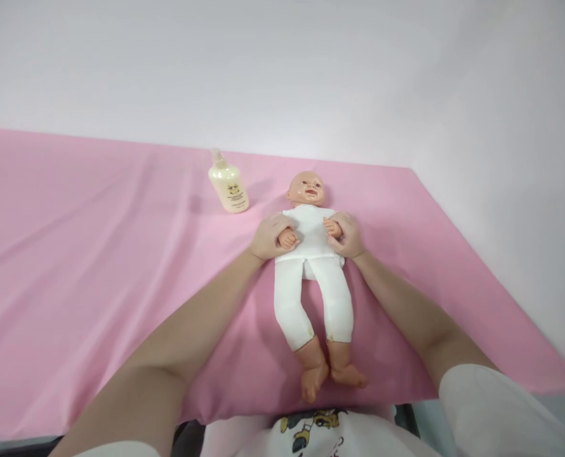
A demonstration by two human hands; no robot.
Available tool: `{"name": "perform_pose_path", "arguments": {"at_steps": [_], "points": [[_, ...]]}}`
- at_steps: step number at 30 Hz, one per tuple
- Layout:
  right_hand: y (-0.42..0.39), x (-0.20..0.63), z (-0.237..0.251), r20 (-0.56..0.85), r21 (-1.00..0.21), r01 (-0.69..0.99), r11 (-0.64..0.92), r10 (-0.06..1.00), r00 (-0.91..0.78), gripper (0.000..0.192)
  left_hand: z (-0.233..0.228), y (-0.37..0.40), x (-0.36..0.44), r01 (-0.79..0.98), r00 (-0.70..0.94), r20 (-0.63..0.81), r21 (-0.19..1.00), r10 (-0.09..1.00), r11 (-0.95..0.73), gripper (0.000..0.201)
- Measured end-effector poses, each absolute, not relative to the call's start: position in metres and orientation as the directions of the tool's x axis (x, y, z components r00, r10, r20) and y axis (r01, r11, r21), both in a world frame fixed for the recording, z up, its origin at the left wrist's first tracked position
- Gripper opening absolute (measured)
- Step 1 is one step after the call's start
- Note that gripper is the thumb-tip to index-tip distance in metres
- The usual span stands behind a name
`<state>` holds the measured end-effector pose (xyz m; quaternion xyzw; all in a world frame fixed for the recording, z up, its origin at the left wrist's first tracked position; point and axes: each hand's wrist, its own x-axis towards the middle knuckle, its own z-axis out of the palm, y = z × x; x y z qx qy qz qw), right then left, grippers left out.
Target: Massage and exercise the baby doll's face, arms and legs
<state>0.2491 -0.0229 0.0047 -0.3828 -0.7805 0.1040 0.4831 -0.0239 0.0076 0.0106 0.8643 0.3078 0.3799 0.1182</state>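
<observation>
A baby doll (306,238) in a white cloth body lies on its back, its head at the far end and its bare feet towards me. My left hand (269,233) is closed around the doll's arm on the left, with the small plastic hand poking out by my thumb. On the other side my right hand (352,235) wraps the doll's other arm in the same way, near the chest. Both of the doll's hands rest over its torso. My fingers' far sides are partly hidden behind the doll's arms.
A pump bottle (230,187) of pale yellow liquid stands to the left of the doll's head. Pink cloth (96,273) with soft folds covers the table. A white wall (263,70) rises behind, and the table's right edge slants towards me.
</observation>
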Motion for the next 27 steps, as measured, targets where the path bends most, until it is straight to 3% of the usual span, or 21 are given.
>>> {"name": "perform_pose_path", "arguments": {"at_steps": [4,8,11,17,27], "points": [[-0.021,0.248,0.001,0.657,-0.566,0.526,0.635,0.733,-0.178,0.039,0.005,0.010,-0.021,0.460,0.440,0.596,0.492,0.672,-0.739,0.047],[-0.010,0.246,-0.009,0.624,-0.670,0.551,0.497,0.779,0.057,0.068,-0.006,0.018,-0.018,0.466,0.242,0.609,0.610,0.755,-0.641,0.074],[-0.001,0.248,-0.015,0.608,-0.688,0.581,0.436,0.783,0.133,0.071,-0.014,0.027,-0.019,0.474,0.185,0.601,0.638,0.777,-0.607,0.082],[0.007,0.254,-0.020,0.553,-0.694,0.589,0.414,0.831,0.067,0.069,-0.019,0.034,-0.024,0.516,0.243,0.572,0.608,0.784,-0.604,0.067],[0.008,0.261,-0.016,0.446,-0.776,0.528,0.346,0.892,0.069,0.074,-0.022,0.041,-0.030,0.550,0.206,0.345,0.733,0.916,-0.400,0.067]]}}
